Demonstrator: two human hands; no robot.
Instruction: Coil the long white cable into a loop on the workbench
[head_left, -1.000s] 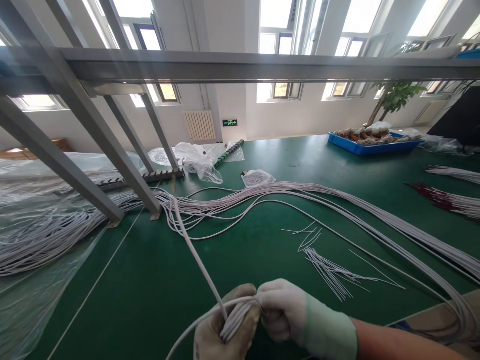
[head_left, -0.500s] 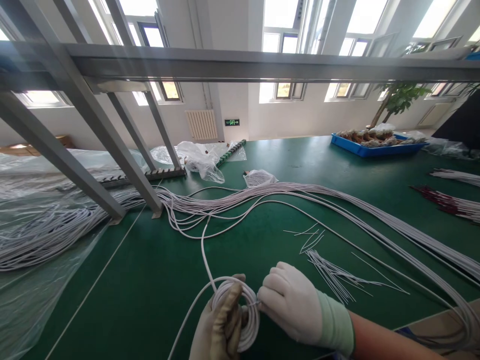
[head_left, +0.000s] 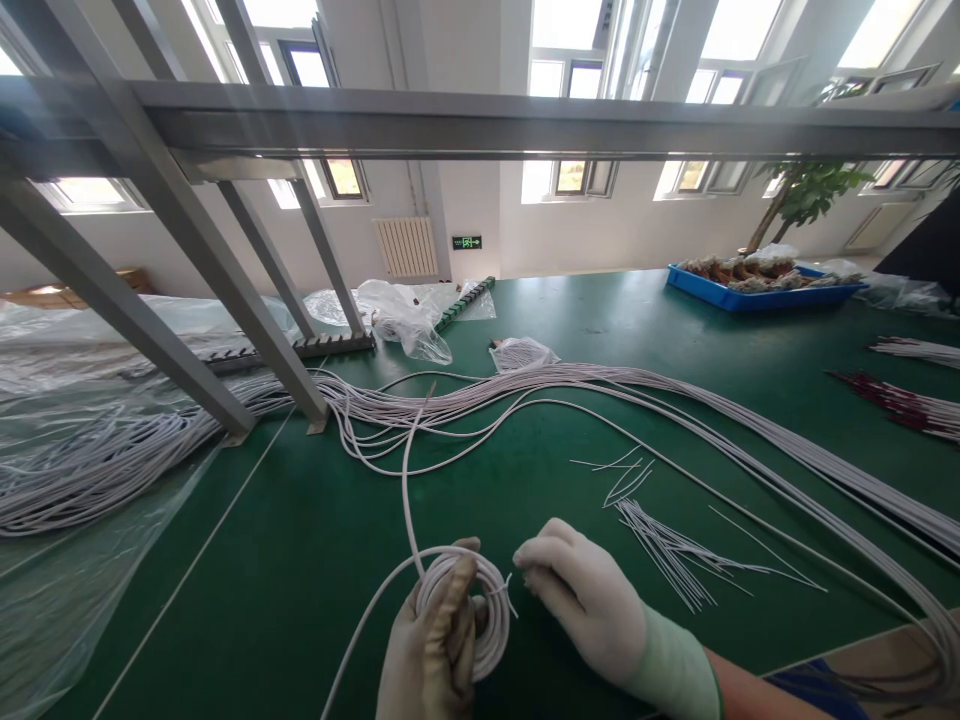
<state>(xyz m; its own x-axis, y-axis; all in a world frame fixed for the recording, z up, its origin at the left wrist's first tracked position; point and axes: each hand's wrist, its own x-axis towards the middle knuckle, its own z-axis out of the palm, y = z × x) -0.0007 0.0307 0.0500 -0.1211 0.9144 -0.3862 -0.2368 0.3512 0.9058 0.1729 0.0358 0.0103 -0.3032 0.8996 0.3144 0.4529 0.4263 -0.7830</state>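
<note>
Your right hand (head_left: 585, 600) has moved slightly away from the coil (head_left: 469, 610), fingers now loosely curled near its wire end. Your left hand (head_left: 435, 650) still clamps the coil above the green table (head_left: 300, 560).

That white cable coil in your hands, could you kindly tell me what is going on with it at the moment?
A person in gloves holds a small coil of white cable in the left hand, fingers wrapped through the loops. The right hand, in a white glove, pinches something thin at the coil's edge. A loose strand runs from the coil up to the long bundle of white cables across the green table. Thin white ties lie beside the right hand.
</note>
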